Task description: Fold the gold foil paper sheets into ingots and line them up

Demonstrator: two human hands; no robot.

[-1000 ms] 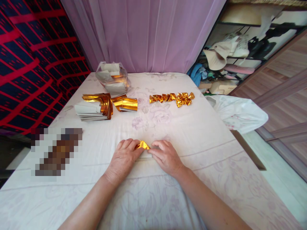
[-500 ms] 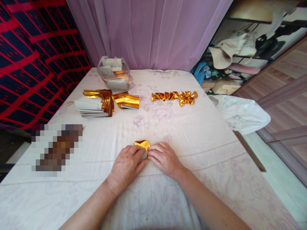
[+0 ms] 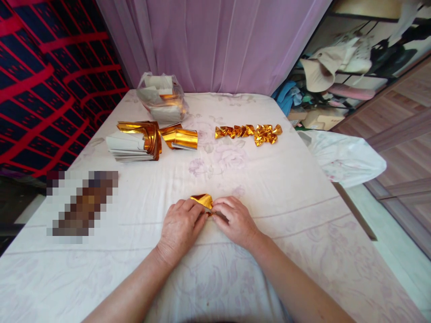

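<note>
Between my two hands, near the middle of the table, is a small sheet of gold foil paper point(image 3: 204, 200), partly folded. My left hand point(image 3: 183, 224) lies over its left and near side, fingers closed on it. From the right, my right hand point(image 3: 235, 222) pinches the paper's edge between thumb and fingers. The lower part of the sheet is hidden under my fingers. Farther off to the right lies a row of folded gold foil pieces point(image 3: 247, 131). To the far left rests a fanned stack of gold foil paper point(image 3: 134, 146), pale backs showing.
A clear plastic bag point(image 3: 161, 98) holding more foil sheets stands at the back left. A blurred-out patch point(image 3: 82, 206) covers something on the left side of the table point(image 3: 286, 269). Beyond the right edge are a white bag point(image 3: 353, 157) and shelves with a cap point(image 3: 319, 72).
My fingers have shifted on the gold foil paper, and a gold bit of its near edge now shows between my thumbs. The whole view has tilted slightly.
</note>
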